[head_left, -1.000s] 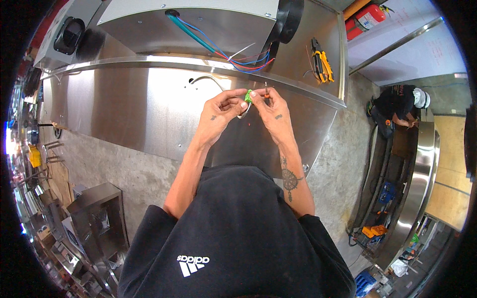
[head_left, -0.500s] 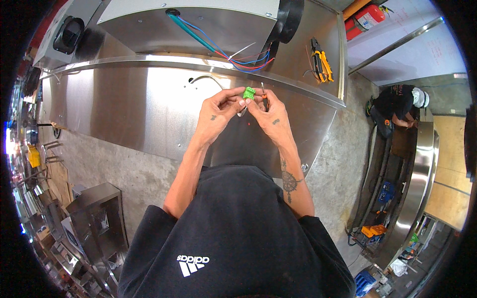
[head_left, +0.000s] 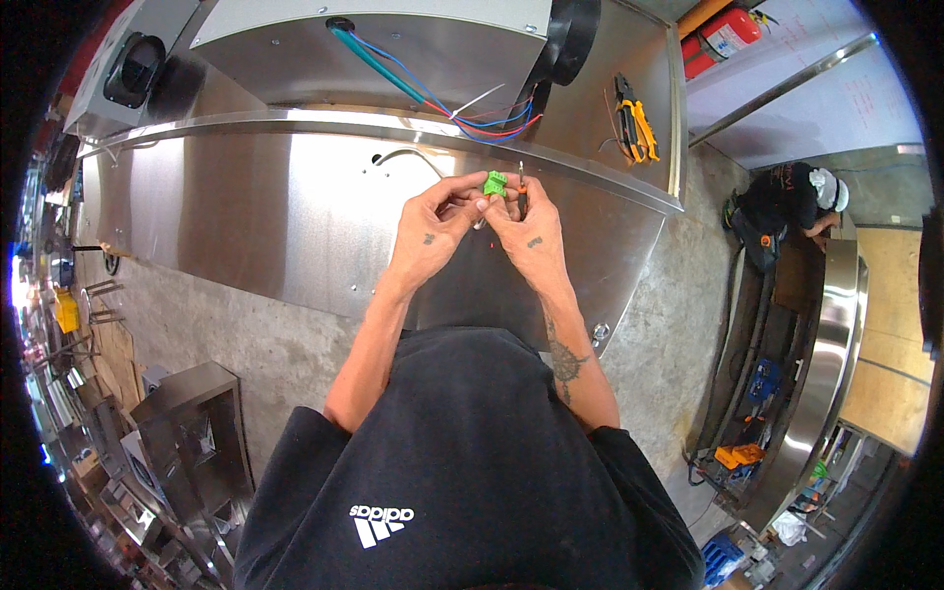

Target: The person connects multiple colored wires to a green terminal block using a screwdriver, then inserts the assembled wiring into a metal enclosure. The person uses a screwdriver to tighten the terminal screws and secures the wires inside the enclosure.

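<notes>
A small green terminal block connector point(head_left: 495, 184) is pinched between the fingertips of both my hands, in front of the stainless steel panel. My left hand point(head_left: 430, 228) is closed on its left side, thumb and fingers together. From the right, my right hand point(head_left: 531, 234) also grips the block with its fingertips. Tucked in that same hand is a small screwdriver point(head_left: 522, 193) with an orange and black handle, its metal tip pointing away from me. A pale cable point(head_left: 411, 154) runs from a hole in the panel toward my left hand; its end is hidden by my fingers.
Beyond the panel's raised edge lie loose red and blue wires point(head_left: 492, 128) from a grey metal box point(head_left: 374, 49). Yellow-and-black pliers point(head_left: 637, 123) rest at the right. Another person point(head_left: 782, 211) bends over a steel unit point(head_left: 821, 393) at far right.
My right hand and forearm have shifted slightly left, and the connector has turned a little between my fingers. The other person's arm has moved slightly.
</notes>
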